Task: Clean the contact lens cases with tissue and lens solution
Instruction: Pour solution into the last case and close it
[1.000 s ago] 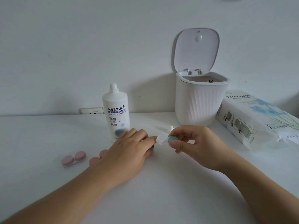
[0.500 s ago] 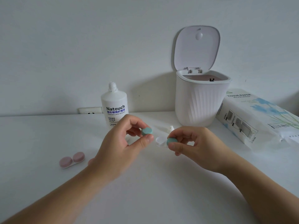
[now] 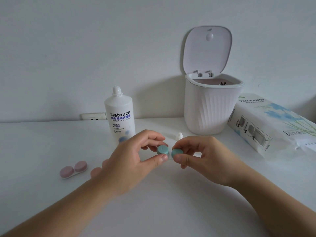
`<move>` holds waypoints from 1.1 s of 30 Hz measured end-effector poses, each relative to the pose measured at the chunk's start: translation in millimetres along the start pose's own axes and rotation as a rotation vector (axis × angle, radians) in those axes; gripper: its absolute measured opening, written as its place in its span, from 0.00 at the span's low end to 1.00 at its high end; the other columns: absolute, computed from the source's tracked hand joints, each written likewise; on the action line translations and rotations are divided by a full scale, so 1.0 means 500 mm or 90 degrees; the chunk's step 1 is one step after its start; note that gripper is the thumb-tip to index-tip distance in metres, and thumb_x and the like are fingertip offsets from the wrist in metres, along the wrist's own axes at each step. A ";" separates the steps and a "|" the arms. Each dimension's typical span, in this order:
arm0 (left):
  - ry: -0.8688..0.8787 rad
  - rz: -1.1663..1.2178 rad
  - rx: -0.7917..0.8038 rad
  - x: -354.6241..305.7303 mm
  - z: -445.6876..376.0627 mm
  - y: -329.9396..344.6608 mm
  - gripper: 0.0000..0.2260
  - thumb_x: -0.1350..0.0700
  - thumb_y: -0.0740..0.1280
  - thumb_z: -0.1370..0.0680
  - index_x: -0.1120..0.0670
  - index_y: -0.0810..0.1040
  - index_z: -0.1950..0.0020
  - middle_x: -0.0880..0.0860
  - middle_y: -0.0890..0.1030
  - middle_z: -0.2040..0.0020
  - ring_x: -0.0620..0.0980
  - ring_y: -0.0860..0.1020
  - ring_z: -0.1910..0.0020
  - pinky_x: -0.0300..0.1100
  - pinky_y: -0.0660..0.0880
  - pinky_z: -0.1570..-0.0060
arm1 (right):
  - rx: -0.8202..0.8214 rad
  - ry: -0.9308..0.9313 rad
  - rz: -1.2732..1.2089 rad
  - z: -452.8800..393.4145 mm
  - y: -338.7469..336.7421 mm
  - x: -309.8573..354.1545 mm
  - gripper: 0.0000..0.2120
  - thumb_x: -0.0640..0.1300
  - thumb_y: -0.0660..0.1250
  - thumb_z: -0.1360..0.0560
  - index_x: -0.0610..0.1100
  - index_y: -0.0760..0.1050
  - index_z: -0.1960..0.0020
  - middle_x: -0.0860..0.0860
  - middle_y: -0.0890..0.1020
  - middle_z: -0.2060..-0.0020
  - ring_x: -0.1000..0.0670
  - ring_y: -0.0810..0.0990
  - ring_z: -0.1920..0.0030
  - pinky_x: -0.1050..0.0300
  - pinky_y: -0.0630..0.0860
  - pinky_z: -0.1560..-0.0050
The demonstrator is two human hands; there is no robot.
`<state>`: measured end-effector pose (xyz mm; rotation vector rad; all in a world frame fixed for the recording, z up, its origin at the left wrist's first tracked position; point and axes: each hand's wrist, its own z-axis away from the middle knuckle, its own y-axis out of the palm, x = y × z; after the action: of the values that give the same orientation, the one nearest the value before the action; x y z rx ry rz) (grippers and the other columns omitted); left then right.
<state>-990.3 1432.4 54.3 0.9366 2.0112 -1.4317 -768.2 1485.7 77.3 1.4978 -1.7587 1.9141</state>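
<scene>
Above the white table, both hands hold a green-capped contact lens case. My left hand (image 3: 131, 158) pinches its left green cap (image 3: 162, 150) between thumb and fingers, set on the case. My right hand (image 3: 203, 156) grips the side with the right green cap (image 3: 177, 152); the white body between the caps is mostly hidden. A pink lens case (image 3: 73, 169) lies closed on the table at the left. The white Natouch solution bottle (image 3: 119, 115) stands uncapped behind my left hand, its small white cap (image 3: 179, 136) on the table behind my fingers.
A white ribbed bin (image 3: 210, 108) with its lid up stands at the back right. A pack of tissue paper (image 3: 271, 124) lies at the right edge. A wall socket (image 3: 93, 116) sits behind the bottle.
My left hand lifted a green cap off the table and brought it right onto the case held by my right hand. The case rose slightly.
</scene>
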 end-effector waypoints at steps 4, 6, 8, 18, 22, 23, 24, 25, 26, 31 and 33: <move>0.008 -0.008 0.017 0.008 0.001 0.003 0.21 0.30 0.68 0.31 0.32 0.75 0.40 0.30 0.81 0.44 0.35 0.76 0.38 0.55 0.77 0.52 | 0.006 -0.011 -0.010 0.000 0.001 0.000 0.15 0.67 0.66 0.31 0.62 0.80 0.49 0.58 0.85 0.60 0.55 0.84 0.57 0.43 0.79 0.46; 0.005 -0.012 0.029 0.010 -0.001 0.002 0.20 0.30 0.67 0.31 0.32 0.75 0.40 0.30 0.81 0.44 0.34 0.76 0.38 0.55 0.77 0.51 | 0.007 -0.015 -0.006 0.000 0.002 -0.003 0.15 0.67 0.66 0.31 0.62 0.80 0.49 0.58 0.85 0.60 0.55 0.84 0.57 0.42 0.79 0.45; -0.002 -0.015 0.042 0.008 -0.001 0.000 0.20 0.31 0.67 0.30 0.33 0.75 0.40 0.29 0.80 0.43 0.35 0.76 0.38 0.60 0.77 0.50 | 0.005 -0.017 -0.010 0.000 0.001 -0.006 0.15 0.67 0.66 0.31 0.62 0.80 0.49 0.57 0.85 0.60 0.55 0.84 0.57 0.42 0.79 0.45; 0.034 0.040 0.034 -0.008 0.000 -0.013 0.13 0.41 0.68 0.30 0.36 0.80 0.46 0.40 0.78 0.47 0.45 0.76 0.47 0.38 0.70 0.55 | 0.001 -0.021 -0.012 -0.004 0.003 -0.015 0.15 0.67 0.66 0.31 0.61 0.80 0.50 0.57 0.85 0.61 0.55 0.84 0.57 0.42 0.78 0.45; 0.006 0.076 0.032 -0.009 0.000 -0.011 0.20 0.36 0.70 0.34 0.36 0.79 0.43 0.39 0.80 0.48 0.43 0.76 0.49 0.38 0.69 0.54 | 0.009 -0.023 -0.010 -0.004 0.004 -0.019 0.14 0.66 0.67 0.31 0.61 0.80 0.50 0.57 0.85 0.61 0.56 0.83 0.57 0.47 0.79 0.45; 0.008 0.076 0.029 -0.011 -0.001 -0.010 0.21 0.35 0.72 0.35 0.36 0.79 0.44 0.38 0.81 0.48 0.43 0.76 0.50 0.36 0.69 0.54 | 0.013 -0.025 -0.007 -0.003 0.005 -0.020 0.11 0.64 0.69 0.29 0.61 0.80 0.50 0.58 0.85 0.62 0.57 0.83 0.57 0.52 0.78 0.46; 0.009 0.072 0.028 -0.013 -0.001 -0.008 0.21 0.36 0.73 0.36 0.36 0.79 0.44 0.38 0.81 0.48 0.43 0.76 0.50 0.34 0.69 0.55 | 0.014 -0.030 -0.007 -0.003 0.005 -0.020 0.08 0.61 0.71 0.27 0.61 0.81 0.50 0.59 0.85 0.62 0.58 0.82 0.58 0.60 0.77 0.48; 0.010 0.069 0.029 -0.014 -0.002 -0.006 0.20 0.38 0.75 0.35 0.36 0.79 0.45 0.38 0.82 0.48 0.43 0.77 0.51 0.32 0.69 0.56 | 0.013 -0.034 -0.006 -0.002 0.006 -0.018 0.05 0.58 0.72 0.26 0.61 0.81 0.51 0.59 0.85 0.63 0.59 0.82 0.59 0.67 0.75 0.51; 0.012 0.071 0.034 -0.014 -0.002 -0.005 0.19 0.40 0.75 0.35 0.36 0.79 0.45 0.38 0.82 0.48 0.42 0.77 0.51 0.30 0.69 0.57 | 0.012 -0.035 -0.005 -0.002 0.006 -0.015 0.04 0.56 0.72 0.25 0.60 0.81 0.51 0.60 0.84 0.64 0.60 0.82 0.59 0.72 0.73 0.54; -0.015 0.052 0.043 -0.006 -0.001 -0.007 0.24 0.31 0.72 0.37 0.31 0.78 0.41 0.37 0.81 0.48 0.37 0.78 0.43 0.42 0.74 0.53 | 0.013 -0.041 -0.029 0.000 0.004 -0.008 0.03 0.52 0.73 0.25 0.57 0.82 0.51 0.59 0.84 0.64 0.59 0.82 0.61 0.71 0.73 0.56; -0.031 0.025 0.008 -0.003 -0.001 -0.006 0.27 0.28 0.71 0.39 0.31 0.77 0.41 0.35 0.80 0.48 0.37 0.77 0.43 0.53 0.77 0.50 | 0.013 -0.040 -0.023 0.000 0.003 -0.008 0.02 0.53 0.73 0.25 0.58 0.82 0.52 0.59 0.84 0.64 0.58 0.82 0.60 0.68 0.73 0.55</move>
<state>-991.7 1431.6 57.4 0.9326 1.9410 -1.4336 -767.2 1487.0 73.3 1.6023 -1.7291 1.8936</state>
